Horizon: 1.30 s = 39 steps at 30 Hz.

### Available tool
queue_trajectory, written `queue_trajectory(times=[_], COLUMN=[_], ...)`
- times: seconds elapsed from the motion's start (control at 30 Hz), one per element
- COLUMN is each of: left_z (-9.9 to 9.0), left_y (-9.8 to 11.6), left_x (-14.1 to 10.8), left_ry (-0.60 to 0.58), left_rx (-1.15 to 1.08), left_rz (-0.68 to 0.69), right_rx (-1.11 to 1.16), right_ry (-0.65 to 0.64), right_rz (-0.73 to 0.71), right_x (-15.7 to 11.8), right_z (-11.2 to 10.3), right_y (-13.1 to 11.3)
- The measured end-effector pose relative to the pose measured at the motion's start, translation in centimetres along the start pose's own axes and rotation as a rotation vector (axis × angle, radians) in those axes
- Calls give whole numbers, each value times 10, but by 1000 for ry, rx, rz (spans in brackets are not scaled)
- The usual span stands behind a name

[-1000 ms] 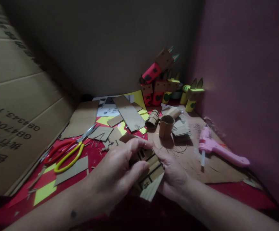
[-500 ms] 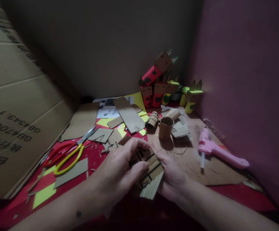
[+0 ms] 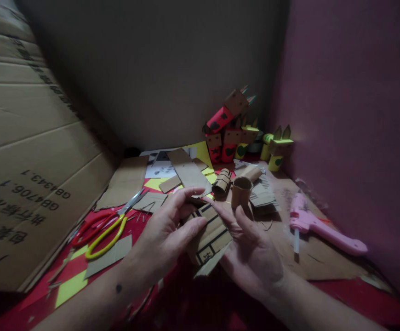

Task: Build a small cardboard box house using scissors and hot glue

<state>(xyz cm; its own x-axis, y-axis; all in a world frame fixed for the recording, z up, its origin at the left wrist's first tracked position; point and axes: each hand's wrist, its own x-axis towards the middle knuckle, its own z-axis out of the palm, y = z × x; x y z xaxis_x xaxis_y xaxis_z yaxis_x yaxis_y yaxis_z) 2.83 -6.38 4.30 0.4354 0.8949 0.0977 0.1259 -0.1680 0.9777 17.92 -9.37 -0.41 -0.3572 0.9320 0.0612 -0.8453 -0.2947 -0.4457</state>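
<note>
At far L stands a printed carton (image 3: pixel 41 161). Next, scissors (image 3: pixel 121 213) w/ one red & one yellow handle lie on the red surface. The L hand (image 3: pixel 168 227) has its fingers bent, nearly closed on a cardboard pc. (image 3: pixel 214 234), thumb on the printed face. This pc. is btw. both hands, above the surface. The R hand (image 3: pixel 251 253) touches its R side, fingers rather straight, thumb lifted away, so quite open; hidden fingertips I cannot tell. Farther R lies a pink glue gun (image 3: pixel 313 227).
</note>
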Motion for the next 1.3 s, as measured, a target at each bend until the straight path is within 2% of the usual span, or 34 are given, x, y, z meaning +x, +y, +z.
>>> queue_trajectory(times=[0.1, 0.17, 0.23, 0.4, 0.6, 0.83, 1.03, 1.3], left_z=[-7, -12, -17, -22, -23, -20, -18, -19], left_y=[4, 7, 9, 8, 5, 8, 9, 7], left_x=[1, 2, 1, -1, -6, -13, -17, -20], left_ry=[18, 27, 36, 48, 49, 59, 69, 73], left_rx=[-54, -71, -100, -144, -152, -212, -302, -277], left_rz=[-66, -93, -104, -100, -117, -130, -136, -149], right_rx=[-91, -148, -188, -277, -505, -630, -645, -719], right_ry=[-133, -212, -236, -200, -193, -228, -254, -220], right_rz=[-97, -90, -60, -35, -117, -193, -174, -208], right_x=[-2, -3, -4, -5, -6, -6, -8, -8], right_z=[-4, -6, -7, -11, -11, -11, -14, -12], right_y=[1, 1, 3, 9, 12, 14, 13, 13])
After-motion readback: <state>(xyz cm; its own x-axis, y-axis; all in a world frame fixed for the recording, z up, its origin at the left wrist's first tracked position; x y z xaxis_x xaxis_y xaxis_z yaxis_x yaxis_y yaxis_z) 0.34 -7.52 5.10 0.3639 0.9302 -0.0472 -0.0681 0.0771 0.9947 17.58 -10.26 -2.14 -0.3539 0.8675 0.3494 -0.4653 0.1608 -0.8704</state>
